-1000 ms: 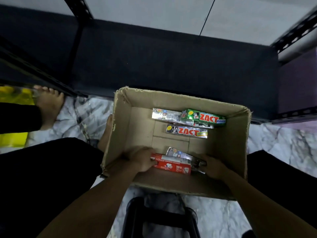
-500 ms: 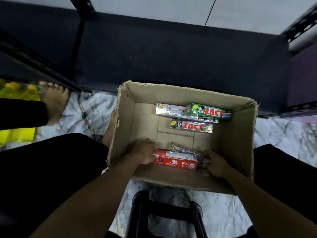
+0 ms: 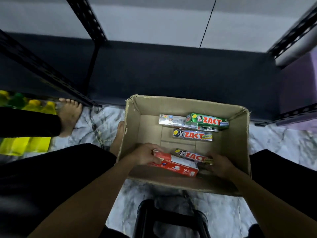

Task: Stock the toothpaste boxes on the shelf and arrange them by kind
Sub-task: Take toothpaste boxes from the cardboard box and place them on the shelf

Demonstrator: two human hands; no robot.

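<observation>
Cardboard carton (image 3: 238, 143): open-topped, on the marble floor (image 3: 274, 145) just in front of the dark bottom shelf (image 3: 171, 71)
Red toothpaste box (image 3: 178, 166): lies flat against the carton's near wall
Left hand (image 3: 145, 156): inside the carton, fingers curled over the red box's left end and grasping it
Near ZACT box (image 3: 193, 155): silver and black, tilted, touching the red box's far edge
Right hand (image 3: 221, 164): thumb and fingers pinch that box's right end
ZACT Smokers box (image 3: 193, 135): flat on the carton's bottom, mid-carton
Green ZACT box (image 3: 208, 120): at the far wall, resting partly on a silver box (image 3: 171, 119)
Shelf stock: no toothpaste on the dark board in view — all five boxes sit in the carton
Yellow bottles (image 3: 25, 145): far left, on the floor
Black stool (image 3: 171, 219): below the carton, between the forearms
</observation>
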